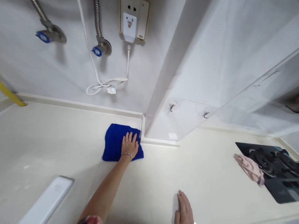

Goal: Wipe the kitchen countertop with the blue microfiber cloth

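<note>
A folded blue cloth (113, 144) lies on the pale countertop (153, 182), in the corner where the wall juts out. My left hand (130, 145) rests flat on its right half, fingers spread and pressing down; a thin bracelet circles the wrist. Lower down, my right hand (185, 213) is held over or against the countertop with its fingers stretched out and the thumb apart. Nothing is in it. Part of this hand is cut off by the bottom edge of the view.
A black gas stove (280, 168) stands at the right, with a pink cloth (250, 168) against its edge. A white long device (41, 208) lies at lower left. A plug (130, 26), its white cord (94, 73), two valves (101, 49) and a yellow pipe (5, 87) line the walls.
</note>
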`<action>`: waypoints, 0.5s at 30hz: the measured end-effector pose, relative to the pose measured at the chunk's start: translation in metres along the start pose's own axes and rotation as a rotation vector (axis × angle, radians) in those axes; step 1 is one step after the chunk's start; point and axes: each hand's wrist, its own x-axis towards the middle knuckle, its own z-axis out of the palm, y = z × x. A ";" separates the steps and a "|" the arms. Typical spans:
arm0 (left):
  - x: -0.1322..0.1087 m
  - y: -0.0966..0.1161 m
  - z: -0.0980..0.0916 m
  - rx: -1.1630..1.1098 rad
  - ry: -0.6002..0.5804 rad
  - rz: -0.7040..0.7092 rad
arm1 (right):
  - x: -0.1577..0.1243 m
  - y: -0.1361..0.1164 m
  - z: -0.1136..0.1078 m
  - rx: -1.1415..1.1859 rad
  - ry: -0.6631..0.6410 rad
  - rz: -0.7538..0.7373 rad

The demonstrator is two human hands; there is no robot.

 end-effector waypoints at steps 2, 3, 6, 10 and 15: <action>-0.009 -0.005 -0.003 -0.029 -0.018 0.028 | 0.000 0.001 0.002 -0.003 0.007 -0.007; -0.010 -0.007 -0.004 -0.050 -0.031 0.026 | 0.000 0.001 0.003 -0.005 0.004 -0.008; -0.003 -0.012 -0.006 -0.100 -0.071 -0.032 | -0.001 0.001 0.003 -0.006 -0.007 -0.013; 0.007 -0.007 -0.002 -0.073 -0.062 -0.020 | -0.001 -0.001 -0.002 -0.011 -0.030 0.012; 0.027 0.001 0.004 -0.015 -0.045 0.011 | -0.004 0.000 -0.006 -0.028 -0.038 -0.002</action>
